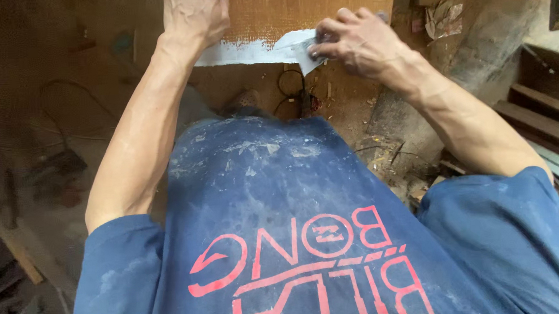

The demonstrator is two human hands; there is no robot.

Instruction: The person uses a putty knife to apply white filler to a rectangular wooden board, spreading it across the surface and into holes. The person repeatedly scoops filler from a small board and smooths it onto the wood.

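Note:
A brown wooden board [299, 11] stands in front of me at the top of the head view. Along its lower edge runs a white strip of filler or paint [251, 51]. My left hand [194, 17] lies flat on the board just above the strip's left part. My right hand [353, 44] grips a small grey piece, apparently sandpaper or a scraper [303, 51], pressed against the strip's right end. My dusty blue shirt [282, 225] fills the lower half of the picture.
Black cables [293, 91] lie on the dusty floor below the board. Wooden planks and steps [538, 114] are stacked at the right. Tools and scraps [60, 168] sit on the dim floor at the left. Crumpled paper [442, 18] lies at the upper right.

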